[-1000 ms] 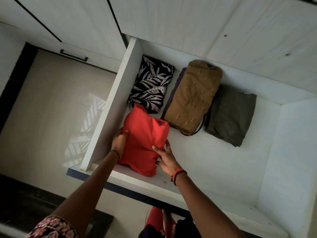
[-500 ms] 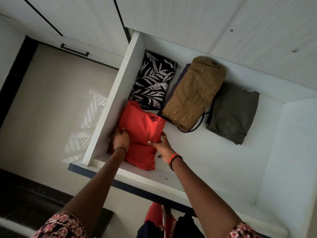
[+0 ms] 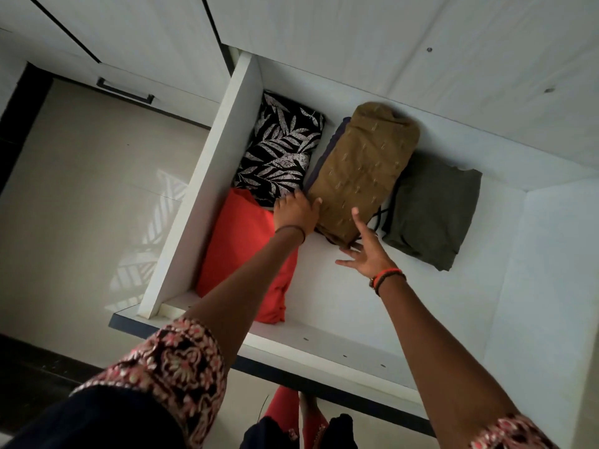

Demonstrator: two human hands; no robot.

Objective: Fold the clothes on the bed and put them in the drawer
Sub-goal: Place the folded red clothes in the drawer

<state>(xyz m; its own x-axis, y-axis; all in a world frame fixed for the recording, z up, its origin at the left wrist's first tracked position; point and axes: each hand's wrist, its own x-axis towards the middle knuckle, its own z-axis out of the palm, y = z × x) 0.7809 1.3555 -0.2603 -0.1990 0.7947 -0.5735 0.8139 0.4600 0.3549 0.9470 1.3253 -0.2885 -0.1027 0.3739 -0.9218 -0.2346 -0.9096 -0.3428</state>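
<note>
Red garment first, since the left arm crosses it. From my remote seat, the left hand lies palm down where three bundles meet. Its wrist is over the red garment and its fingers reach onto the near edge of the black leaf-print garment. The thumb stretches out to touch the side of the brown garment. I see nothing gripped (the fingertips are foreshortened, so I log that with some caution).

The right hand is spread wide and holds nothing. Its index finger points up over the near end of the brown garment, the other fingers sit at that bundle's near corner, and the thumb is over the bare floor of the drawer.

Wrists: a thin dark band on the left, orange and dark bands on the right. The left arm has a patterned sleeve.

Outward: all the folded bundles sit in the open drawer.
- The red garment lies against the left wall, near the front.
- The leaf-print garment is directly behind it, touching it, in the back left corner.
- The brown garment lies aslant just beside the print, on a dark piece whose edge shows along its left.
- A black cord loops between the brown bundle and the olive-grey garment on its right.

Beyond the drawer there is a pale tiled floor to the left. White cupboard fronts with a dark handle stand above.
</note>
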